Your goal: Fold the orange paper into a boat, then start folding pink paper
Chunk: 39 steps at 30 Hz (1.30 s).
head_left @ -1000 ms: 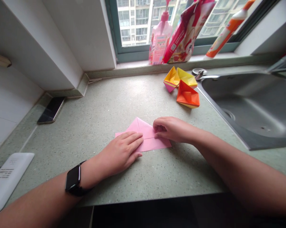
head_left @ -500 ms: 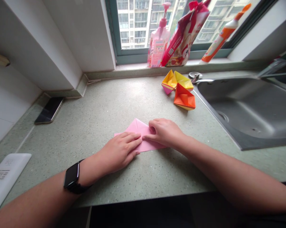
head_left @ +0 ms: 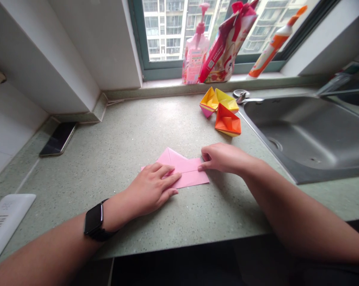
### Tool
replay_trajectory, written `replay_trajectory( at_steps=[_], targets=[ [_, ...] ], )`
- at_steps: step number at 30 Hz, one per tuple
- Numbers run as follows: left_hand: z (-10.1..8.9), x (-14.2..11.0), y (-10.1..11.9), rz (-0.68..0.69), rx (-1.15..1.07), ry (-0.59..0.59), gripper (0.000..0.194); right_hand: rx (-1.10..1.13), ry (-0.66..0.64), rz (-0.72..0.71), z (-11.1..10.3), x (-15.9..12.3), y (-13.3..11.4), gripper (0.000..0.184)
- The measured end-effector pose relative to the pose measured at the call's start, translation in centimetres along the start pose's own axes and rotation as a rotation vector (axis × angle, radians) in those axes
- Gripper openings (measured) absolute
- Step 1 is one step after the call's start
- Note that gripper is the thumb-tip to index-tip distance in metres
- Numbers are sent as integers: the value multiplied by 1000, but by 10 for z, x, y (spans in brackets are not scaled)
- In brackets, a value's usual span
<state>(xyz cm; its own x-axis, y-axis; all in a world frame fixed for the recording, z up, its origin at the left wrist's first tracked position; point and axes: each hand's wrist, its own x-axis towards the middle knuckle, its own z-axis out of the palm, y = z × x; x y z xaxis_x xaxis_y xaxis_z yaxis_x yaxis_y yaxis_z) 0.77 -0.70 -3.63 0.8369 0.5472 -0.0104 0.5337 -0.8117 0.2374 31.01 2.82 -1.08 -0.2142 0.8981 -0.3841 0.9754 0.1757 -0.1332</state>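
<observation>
A folded sheet of pink paper (head_left: 194,177) lies on the counter, with a peaked part at its far side and a crease running across it. My left hand (head_left: 157,180) rests flat on its left part, fingers stretched out and pressing it down. At the paper's right end, my right hand (head_left: 221,159) has its thumb on the surface near the crease and its other fingers curled, pinching at the edge; the fingertips are partly hidden. Beyond my right hand stand an orange folded paper boat (head_left: 228,121) and two yellow ones (head_left: 209,100).
A steel sink (head_left: 316,139) is set into the counter (head_left: 131,139) at right. A phone (head_left: 58,139) and a white slab-like device (head_left: 10,222) lie at left. On the windowsill stand a pink pump bottle (head_left: 195,59), a red bag (head_left: 227,47) and an orange-white bottle (head_left: 268,51).
My right hand slid left along the paper toward my left hand, then moved back right to the paper's right end. My left hand stayed on the paper, its fingers now slightly more spread.
</observation>
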Motion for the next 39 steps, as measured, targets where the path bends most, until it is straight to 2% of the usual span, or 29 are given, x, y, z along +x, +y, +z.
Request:
replay_trajectory(
  at_steps=[5, 7, 10, 12, 15, 18, 21, 26, 32, 39],
  targets=[
    [1, 3, 3, 1, 41, 17, 51, 135, -140, -120, -13, 0, 16, 23],
    [3, 4, 5, -7, 50, 25, 51, 207, -102, -115, -16, 0, 13, 23],
    [5, 5, 7, -29, 56, 47, 48, 273, 87, -133, -13, -1, -4, 21],
    [4, 6, 8, -29, 52, 56, 47, 289, 55, -192, -7, 0, -17, 17],
    [2, 5, 6, -12, 23, 60, 45, 249, 8, -204, 2, 1, -29, 15],
    [-2, 3, 3, -5, -35, 84, 40, 174, 25, -170, 7, 2, -30, 15],
    [-6, -1, -1, -39, -87, 102, 39, 107, 47, -119, 9, 2, -27, 22],
    [-20, -11, -2, -138, -32, 59, 44, 71, 12, -62, 6, 1, -19, 26],
    [-37, -24, 0, -236, 162, -23, 43, 83, 8, -89, 8, 4, -13, 26],
    [-49, -37, -2, -318, 215, -92, 42, 77, -10, -82, 5, 3, -15, 25]
  ],
)
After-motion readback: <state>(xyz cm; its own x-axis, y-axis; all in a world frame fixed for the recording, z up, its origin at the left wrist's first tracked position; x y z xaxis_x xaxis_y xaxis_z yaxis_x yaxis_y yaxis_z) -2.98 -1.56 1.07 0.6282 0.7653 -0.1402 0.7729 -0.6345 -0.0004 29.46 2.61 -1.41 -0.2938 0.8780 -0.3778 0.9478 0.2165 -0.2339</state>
